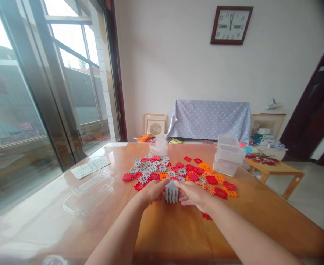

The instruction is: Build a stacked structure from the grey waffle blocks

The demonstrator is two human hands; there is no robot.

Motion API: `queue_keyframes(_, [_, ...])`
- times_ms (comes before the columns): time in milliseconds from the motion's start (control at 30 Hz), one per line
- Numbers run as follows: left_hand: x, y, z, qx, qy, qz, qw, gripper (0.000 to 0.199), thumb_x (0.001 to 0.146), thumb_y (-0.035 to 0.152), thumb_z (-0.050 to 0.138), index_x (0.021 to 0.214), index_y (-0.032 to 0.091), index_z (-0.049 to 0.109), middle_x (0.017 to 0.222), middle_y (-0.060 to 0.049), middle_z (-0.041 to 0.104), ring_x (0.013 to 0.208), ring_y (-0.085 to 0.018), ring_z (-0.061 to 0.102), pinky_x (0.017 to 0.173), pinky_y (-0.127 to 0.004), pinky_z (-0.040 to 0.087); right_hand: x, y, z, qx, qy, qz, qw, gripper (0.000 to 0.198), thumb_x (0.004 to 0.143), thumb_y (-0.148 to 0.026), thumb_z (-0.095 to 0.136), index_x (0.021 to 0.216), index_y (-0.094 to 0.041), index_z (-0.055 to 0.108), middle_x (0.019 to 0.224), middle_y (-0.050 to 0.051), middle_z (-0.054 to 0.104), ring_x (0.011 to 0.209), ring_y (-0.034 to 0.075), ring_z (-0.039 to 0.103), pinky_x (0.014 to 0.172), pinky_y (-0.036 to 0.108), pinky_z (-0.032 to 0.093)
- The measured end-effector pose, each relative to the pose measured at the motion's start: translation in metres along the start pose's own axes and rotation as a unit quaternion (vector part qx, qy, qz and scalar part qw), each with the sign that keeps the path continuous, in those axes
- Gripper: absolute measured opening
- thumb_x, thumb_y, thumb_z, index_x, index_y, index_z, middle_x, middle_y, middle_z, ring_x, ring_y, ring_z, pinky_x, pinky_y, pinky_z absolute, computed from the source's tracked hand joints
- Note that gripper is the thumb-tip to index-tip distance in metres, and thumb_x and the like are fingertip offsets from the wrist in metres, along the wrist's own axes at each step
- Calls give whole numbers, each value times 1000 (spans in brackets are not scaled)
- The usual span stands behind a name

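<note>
A small grey block (pixel 171 193) with a ridged front, apparently built from interlocking plastic pieces, is at the near edge of the pile. My left hand (pixel 154 190) grips its left side, the thumb at the top edge and the other fingers mostly hidden. From the right, my right hand (pixel 192 193) closes on the same block, thumb on top and fingers curled beside it. Just beyond lie loose grey pieces (pixel 150 167), red pieces (pixel 212 180) and orange pieces (pixel 206 168), flat and notched. One red piece (pixel 206 216) lies partly behind my right forearm.
Clear plastic containers (pixel 228 156) are stacked at the table's right, and another clear container (pixel 159 146) stands at the back. Transparent lids (pixel 88 191) and a printed sheet (pixel 90 167) lie on the left of the wooden table (pixel 173 235). Glass doors flank the left side.
</note>
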State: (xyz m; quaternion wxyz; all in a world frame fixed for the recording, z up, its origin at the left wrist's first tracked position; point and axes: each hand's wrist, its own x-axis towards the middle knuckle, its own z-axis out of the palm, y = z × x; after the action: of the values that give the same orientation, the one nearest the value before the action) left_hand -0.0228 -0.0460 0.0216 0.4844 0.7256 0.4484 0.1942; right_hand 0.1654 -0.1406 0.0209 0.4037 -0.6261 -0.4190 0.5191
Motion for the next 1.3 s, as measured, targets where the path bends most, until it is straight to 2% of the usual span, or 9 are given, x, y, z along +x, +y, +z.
queue_keyframes(100, [4,1,3,-40,-52,-59,996,59,82,76,50,86,18,64,66,-5,63,58,-20,61,52,-28,47,7,3,1,8,17,23,1000,61,79,-74,63,110,-21,67,108,11,72,94,25,69,90,44,55])
queue_keyframes(267, [11,-2,11,-96,-56,-92,990,45,81,62,62,87,17,64,67,-4,63,61,-19,61,55,-27,50,14,5,4,16,37,39,998,42,82,-58,66,103,-21,67,95,10,73,88,24,69,86,42,56])
queue_keyframes(367, [13,-2,15,-115,-50,-98,987,40,78,57,66,89,18,64,72,-4,64,66,-19,62,57,-27,51,15,5,7,29,46,41,998,37,81,-54,67,100,-22,67,90,8,72,86,23,68,86,41,56])
queue_keyframes(600, [14,-3,23,-175,-41,-112,977,44,78,59,65,91,18,63,81,-6,66,68,-18,62,59,-27,52,17,5,10,77,61,64,993,32,79,-51,67,92,-21,66,82,5,68,81,20,65,86,38,55])
queue_keyframes(867, [17,-3,25,-212,-45,-111,970,45,74,60,69,88,18,62,74,-4,63,63,-16,59,54,-25,47,17,7,8,115,56,59,990,28,80,-47,66,88,-21,68,84,5,69,78,19,64,84,37,54])
queue_keyframes(1067, [21,15,18,-232,-57,-76,968,44,72,58,72,89,18,64,72,-2,64,62,-14,57,55,-23,46,16,-5,-1,127,66,22,989,30,79,-47,69,92,-20,69,84,5,72,79,19,66,84,35,55])
queue_keyframes(1300, [61,40,10,-239,-72,-61,966,45,70,56,73,91,16,66,75,-5,68,65,-15,61,59,-24,49,40,-33,-24,134,82,-3,988,26,80,-44,70,91,-21,68,82,4,73,77,18,67,82,35,56])
